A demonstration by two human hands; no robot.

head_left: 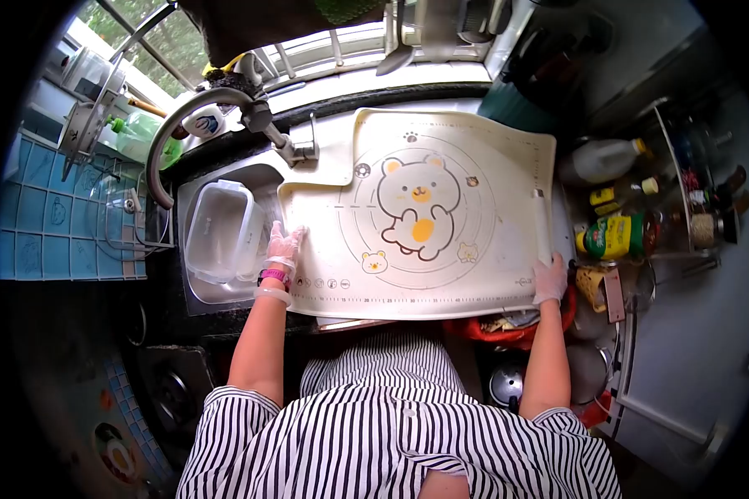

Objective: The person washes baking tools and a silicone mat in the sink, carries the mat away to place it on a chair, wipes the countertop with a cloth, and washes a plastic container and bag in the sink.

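A large cream mat (474, 166) printed with a bear lies across the counter, its upper left cut out around the faucet. My left hand (285, 247), in a clear glove, rests at the mat's left edge beside the sink, fingers apart. At the lower right corner is my right hand (550, 280), also gloved, touching the mat's edge near a pale handle-like strip (542, 229); whether its fingers grip anything is hard to make out. A clear plastic container (222, 229) sits in the sink, left of my left hand.
A curved faucet (262, 116) arches over the sink (193, 287). Bottles and a yellow-green packet (614, 239) stand on the right. Below the counter's right edge hangs a red-rimmed bin (516, 334). Blue tiles and a rack are on the left.
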